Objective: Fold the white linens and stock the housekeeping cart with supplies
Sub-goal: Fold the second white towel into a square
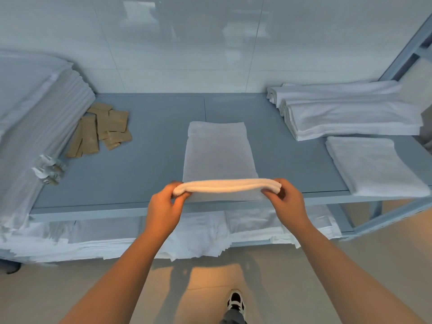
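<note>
On the grey shelf (145,160), dead centre and running straight away from me toward the wall, lies the white towel (217,155) I am folding; its long axis points fore and aft, its far end flat on the shelf, its near end lifted into a thick doubled roll held crosswise just above the shelf's front lip. My left hand (163,206) pinches the left end of that roll, thumb under and fingers (178,184) curled over the top, and my right hand (288,201) grips the right end the same way, so both hands stand level and equally near. I judge the coming move carries this near edge forward, away from the fingers, over the flat part toward the towel's far hem. Right of the towel sit a folded towel (371,164) and behind it a stack of folded towels (346,111); left of it lie tan packets (102,129), some clear-wrapped items (50,169) too blurred to name, and a tall pile of linens (35,108) cut off at the picture's edge. Below the shelf more white sheets (140,239) hang out, their extent hidden. How many layers the roll holds I cannot tell.
</note>
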`<state>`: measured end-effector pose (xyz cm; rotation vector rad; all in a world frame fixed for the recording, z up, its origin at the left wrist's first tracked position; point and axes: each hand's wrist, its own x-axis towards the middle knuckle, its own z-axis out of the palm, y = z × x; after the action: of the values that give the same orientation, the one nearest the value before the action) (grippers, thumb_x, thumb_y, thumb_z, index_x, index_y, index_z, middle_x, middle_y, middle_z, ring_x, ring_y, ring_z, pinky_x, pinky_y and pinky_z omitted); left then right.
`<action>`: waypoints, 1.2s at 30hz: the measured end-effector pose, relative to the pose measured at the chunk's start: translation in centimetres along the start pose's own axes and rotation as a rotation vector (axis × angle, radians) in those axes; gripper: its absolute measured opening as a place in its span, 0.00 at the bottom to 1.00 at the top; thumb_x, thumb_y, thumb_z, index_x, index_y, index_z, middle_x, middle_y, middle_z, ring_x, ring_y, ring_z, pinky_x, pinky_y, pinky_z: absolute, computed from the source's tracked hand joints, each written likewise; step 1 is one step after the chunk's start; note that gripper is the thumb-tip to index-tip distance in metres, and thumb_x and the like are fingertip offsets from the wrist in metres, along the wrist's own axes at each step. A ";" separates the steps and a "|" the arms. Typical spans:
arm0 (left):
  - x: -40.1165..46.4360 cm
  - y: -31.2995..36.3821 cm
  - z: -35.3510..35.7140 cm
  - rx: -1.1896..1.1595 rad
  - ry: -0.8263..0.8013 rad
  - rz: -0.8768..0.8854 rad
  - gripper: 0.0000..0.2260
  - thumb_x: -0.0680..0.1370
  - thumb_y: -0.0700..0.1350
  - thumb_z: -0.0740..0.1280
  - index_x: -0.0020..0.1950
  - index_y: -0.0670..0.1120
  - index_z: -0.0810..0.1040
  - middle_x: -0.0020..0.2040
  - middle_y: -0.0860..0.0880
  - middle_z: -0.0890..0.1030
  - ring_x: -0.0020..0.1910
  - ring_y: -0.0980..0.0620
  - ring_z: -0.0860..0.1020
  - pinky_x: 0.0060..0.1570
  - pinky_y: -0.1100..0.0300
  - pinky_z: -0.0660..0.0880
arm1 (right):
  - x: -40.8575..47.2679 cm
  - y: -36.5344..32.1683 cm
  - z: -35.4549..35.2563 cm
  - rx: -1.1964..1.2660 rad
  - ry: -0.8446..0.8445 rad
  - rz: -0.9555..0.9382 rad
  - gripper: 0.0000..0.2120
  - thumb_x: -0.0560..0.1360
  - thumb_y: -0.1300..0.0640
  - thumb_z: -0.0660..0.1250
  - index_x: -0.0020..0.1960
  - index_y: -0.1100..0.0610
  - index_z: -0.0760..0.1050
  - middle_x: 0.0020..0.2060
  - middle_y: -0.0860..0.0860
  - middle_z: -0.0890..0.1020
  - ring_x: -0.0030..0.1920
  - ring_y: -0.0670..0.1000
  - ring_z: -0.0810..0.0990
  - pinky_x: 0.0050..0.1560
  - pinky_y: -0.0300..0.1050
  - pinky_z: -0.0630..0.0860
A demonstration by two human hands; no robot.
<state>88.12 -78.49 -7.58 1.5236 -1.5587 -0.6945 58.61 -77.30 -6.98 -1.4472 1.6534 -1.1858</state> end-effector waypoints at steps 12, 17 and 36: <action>1.3 3.4 -0.3 -0.056 0.243 0.043 0.07 0.77 0.55 0.63 0.41 0.56 0.67 0.26 0.55 0.69 0.28 0.55 0.69 0.28 0.56 0.64 | 0.0 -2.8 1.2 -0.033 0.222 -0.113 0.04 0.78 0.51 0.58 0.44 0.45 0.67 0.36 0.41 0.76 0.35 0.41 0.72 0.33 0.33 0.66; 5.2 2.6 1.4 -0.048 0.268 -0.016 0.05 0.77 0.56 0.62 0.45 0.56 0.69 0.25 0.57 0.70 0.26 0.58 0.70 0.24 0.66 0.62 | 4.1 -2.1 1.9 -0.050 0.223 -0.095 0.07 0.80 0.54 0.60 0.43 0.49 0.66 0.27 0.40 0.71 0.27 0.42 0.68 0.29 0.33 0.64; 18.3 -7.8 7.6 0.172 -0.044 -0.310 0.03 0.82 0.47 0.57 0.52 0.48 0.65 0.31 0.51 0.71 0.30 0.52 0.70 0.33 0.57 0.62 | 18.8 5.8 8.9 -0.379 -0.059 0.156 0.10 0.81 0.53 0.57 0.44 0.57 0.63 0.33 0.53 0.72 0.38 0.57 0.72 0.37 0.47 0.60</action>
<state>87.18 -98.54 -14.79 1.9153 -1.4592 -0.7863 60.55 -97.62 -13.98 -1.5226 1.9851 -0.7634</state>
